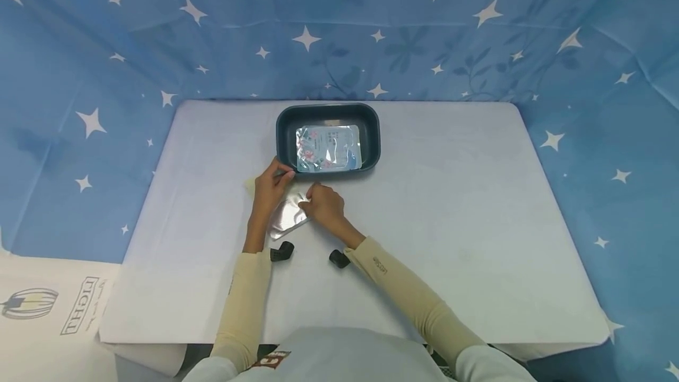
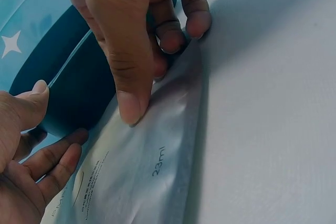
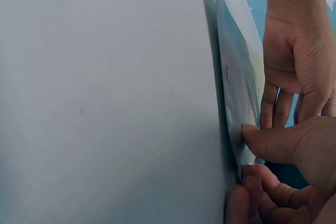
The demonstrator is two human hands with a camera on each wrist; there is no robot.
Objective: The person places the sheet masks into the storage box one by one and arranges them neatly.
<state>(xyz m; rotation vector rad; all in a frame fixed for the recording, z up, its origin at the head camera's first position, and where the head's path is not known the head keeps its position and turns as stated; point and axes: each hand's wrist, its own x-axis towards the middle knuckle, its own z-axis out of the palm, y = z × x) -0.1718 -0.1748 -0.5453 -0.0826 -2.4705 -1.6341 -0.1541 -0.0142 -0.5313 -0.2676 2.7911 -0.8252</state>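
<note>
A silver foil sachet (image 1: 289, 214), marked 23ml in the left wrist view, lies slanted on the white table in front of a dark blue bin (image 1: 373, 155). My right hand (image 1: 326, 208) pinches the sachet's edge between thumb and fingers; in the right wrist view that edge is raised off the table. By the bin's front left corner is my left hand (image 1: 269, 188), its fingers (image 2: 68, 153) loosely extended near the sachet and the bin wall. Whether they touch is hard to tell. Inside the bin is a light blue sachet (image 1: 329, 149) with pink flowers.
The white table (image 1: 451, 211) extends to both sides of the bin. A blue curtain (image 1: 339, 34) with white stars hangs behind it and along the sides. Small black wrist cameras (image 1: 282, 251) sit at my beige sleeves.
</note>
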